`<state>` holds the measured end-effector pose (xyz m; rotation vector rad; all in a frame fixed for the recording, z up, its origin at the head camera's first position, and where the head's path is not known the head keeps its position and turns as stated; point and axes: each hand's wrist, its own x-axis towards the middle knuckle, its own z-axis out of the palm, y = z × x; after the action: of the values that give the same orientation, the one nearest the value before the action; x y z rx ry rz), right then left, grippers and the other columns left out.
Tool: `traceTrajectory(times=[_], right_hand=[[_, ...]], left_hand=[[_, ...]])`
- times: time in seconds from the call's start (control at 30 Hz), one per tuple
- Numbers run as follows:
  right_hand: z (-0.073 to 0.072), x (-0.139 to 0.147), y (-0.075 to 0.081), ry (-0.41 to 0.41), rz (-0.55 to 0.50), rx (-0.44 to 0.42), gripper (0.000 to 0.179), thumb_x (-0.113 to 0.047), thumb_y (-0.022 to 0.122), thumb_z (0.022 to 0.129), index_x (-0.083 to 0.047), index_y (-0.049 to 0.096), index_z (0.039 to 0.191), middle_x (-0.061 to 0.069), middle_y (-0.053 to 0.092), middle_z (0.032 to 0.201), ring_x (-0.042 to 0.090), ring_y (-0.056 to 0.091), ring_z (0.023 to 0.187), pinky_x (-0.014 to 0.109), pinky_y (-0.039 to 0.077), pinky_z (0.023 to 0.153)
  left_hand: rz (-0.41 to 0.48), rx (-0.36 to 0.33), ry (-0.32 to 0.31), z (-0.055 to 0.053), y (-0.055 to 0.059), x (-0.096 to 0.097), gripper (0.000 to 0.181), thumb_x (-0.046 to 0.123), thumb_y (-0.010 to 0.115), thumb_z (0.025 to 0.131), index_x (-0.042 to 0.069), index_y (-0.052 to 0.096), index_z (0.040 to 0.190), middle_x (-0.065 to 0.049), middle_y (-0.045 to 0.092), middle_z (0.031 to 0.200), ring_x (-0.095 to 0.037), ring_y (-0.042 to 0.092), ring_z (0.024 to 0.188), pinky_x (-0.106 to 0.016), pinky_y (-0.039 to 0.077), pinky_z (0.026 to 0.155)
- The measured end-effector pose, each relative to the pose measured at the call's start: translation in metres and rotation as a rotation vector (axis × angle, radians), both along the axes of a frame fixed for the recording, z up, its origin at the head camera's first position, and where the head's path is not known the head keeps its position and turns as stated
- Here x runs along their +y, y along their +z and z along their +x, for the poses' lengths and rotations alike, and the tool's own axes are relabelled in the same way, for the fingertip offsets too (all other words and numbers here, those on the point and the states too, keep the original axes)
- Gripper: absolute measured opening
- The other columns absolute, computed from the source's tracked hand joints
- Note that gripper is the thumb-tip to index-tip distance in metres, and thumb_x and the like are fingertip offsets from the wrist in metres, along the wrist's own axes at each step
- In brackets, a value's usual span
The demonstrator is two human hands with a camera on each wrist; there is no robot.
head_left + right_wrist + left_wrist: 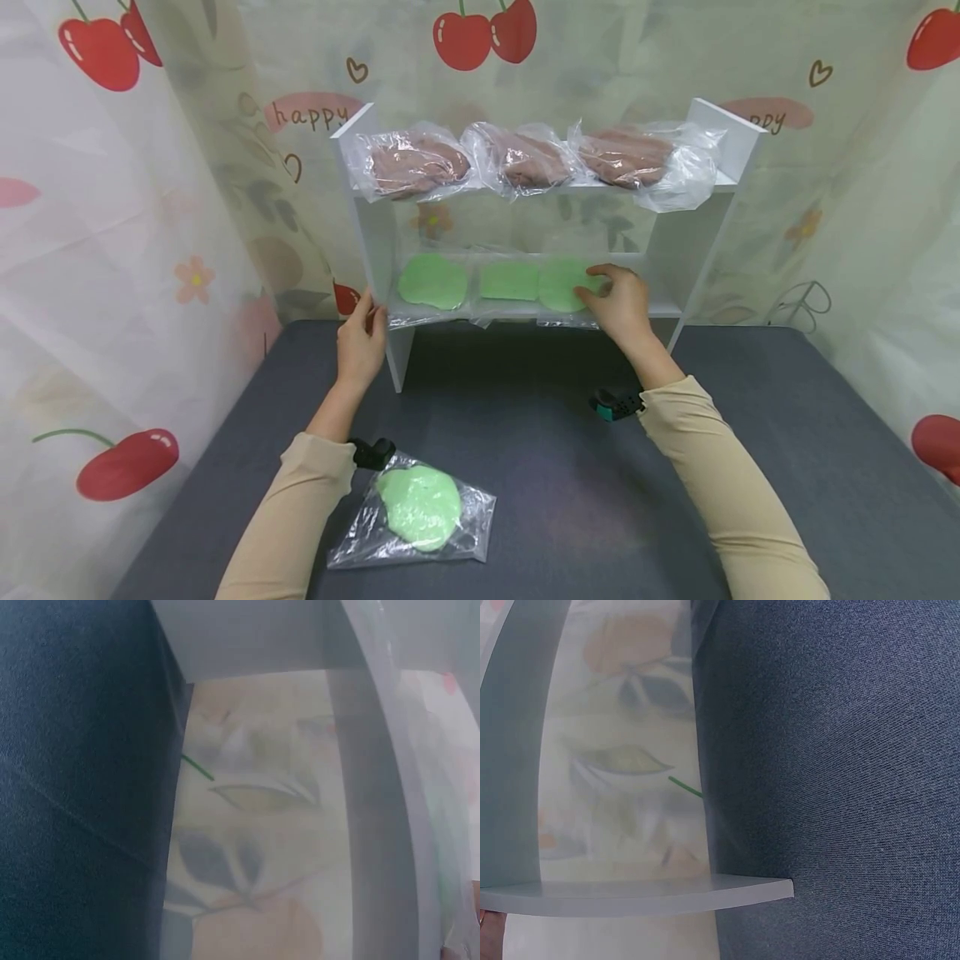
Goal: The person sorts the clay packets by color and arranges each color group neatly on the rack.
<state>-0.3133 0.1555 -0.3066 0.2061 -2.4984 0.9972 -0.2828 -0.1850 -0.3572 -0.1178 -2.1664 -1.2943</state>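
A white two-tier shelf point(517, 308) stands at the back of the table. My left hand point(362, 340) grips the front edge of its left side panel point(637, 904), thumb and fingers on either side. Three flat light-green pieces in clear plastic bags lie on the lower board: a round one point(432, 282), a rectangular one point(510, 281) and another round bagged green piece point(562, 285). My right hand point(622, 304) holds that last one at its right edge, thumb below and fingers above. In the right wrist view, only fingertips show at the right border, beside clear plastic.
Three bagged brown lumps point(525, 161) lie along the top board. A further bagged green piece point(422, 508) rests on the dark grey table point(555, 467) near the left forearm. Cherry-printed curtains point(300, 50) hang behind and at both sides. A thin cable point(806, 296) lies at the back right.
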Motion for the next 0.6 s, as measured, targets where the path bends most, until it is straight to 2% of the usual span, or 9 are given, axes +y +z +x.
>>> traceTrajectory(times=[0.1,0.2,0.23,0.33,0.47,0.6], right_hand=[[-0.001,-0.002,-0.001,-0.013,0.030,0.017,0.033,-0.019,0.066,0.086,0.002,0.065,0.113,0.022,0.065,0.090,0.022,0.054,0.057,0.040,0.048,0.066],[0.001,-0.002,-0.001,-0.003,0.035,-0.002,0.034,-0.020,0.063,0.088,0.004,0.064,0.112,0.025,0.064,0.104,0.037,0.061,0.083,0.050,0.048,0.083],[0.002,-0.001,-0.001,0.003,0.032,-0.013,0.035,-0.020,0.062,0.089,0.004,0.064,0.113,0.026,0.062,0.111,0.040,0.060,0.094,0.052,0.046,0.090],[0.004,0.001,0.000,0.019,0.022,-0.040,0.036,-0.020,0.059,0.090,0.005,0.062,0.116,0.027,0.057,0.123,0.043,0.051,0.114,0.055,0.041,0.096],[0.010,0.005,0.003,0.039,-0.004,-0.047,0.036,-0.019,0.058,0.091,0.003,0.060,0.119,0.028,0.053,0.126,0.043,0.050,0.113,0.055,0.043,0.092],[0.021,0.005,0.007,0.066,-0.025,-0.012,0.033,-0.016,0.057,0.091,0.003,0.060,0.118,0.027,0.052,0.126,0.044,0.050,0.111,0.053,0.045,0.092]], left_hand=[[-0.001,-0.001,-0.002,0.000,0.000,0.000,0.046,0.008,0.051,0.095,0.012,0.045,0.140,-0.025,0.058,0.125,-0.036,0.060,0.113,-0.047,0.052,0.088],[-0.001,0.000,-0.003,0.000,0.000,0.000,0.046,0.008,0.051,0.095,0.013,0.045,0.140,-0.025,0.057,0.126,-0.036,0.059,0.113,-0.047,0.052,0.088],[-0.001,0.000,-0.004,-0.001,0.000,0.000,0.046,0.008,0.051,0.095,0.013,0.045,0.140,-0.024,0.057,0.126,-0.036,0.059,0.113,-0.048,0.052,0.088],[0.001,0.005,-0.005,-0.001,-0.001,0.000,0.046,0.008,0.051,0.095,0.012,0.045,0.140,-0.023,0.057,0.126,-0.036,0.060,0.113,-0.048,0.052,0.087],[0.003,0.013,-0.009,-0.001,-0.001,0.000,0.046,0.008,0.051,0.095,0.011,0.045,0.140,-0.023,0.057,0.127,-0.036,0.060,0.112,-0.048,0.052,0.087],[0.002,0.014,-0.011,-0.001,-0.001,0.000,0.046,0.007,0.051,0.095,0.010,0.044,0.140,-0.022,0.057,0.128,-0.036,0.060,0.112,-0.048,0.052,0.087]])
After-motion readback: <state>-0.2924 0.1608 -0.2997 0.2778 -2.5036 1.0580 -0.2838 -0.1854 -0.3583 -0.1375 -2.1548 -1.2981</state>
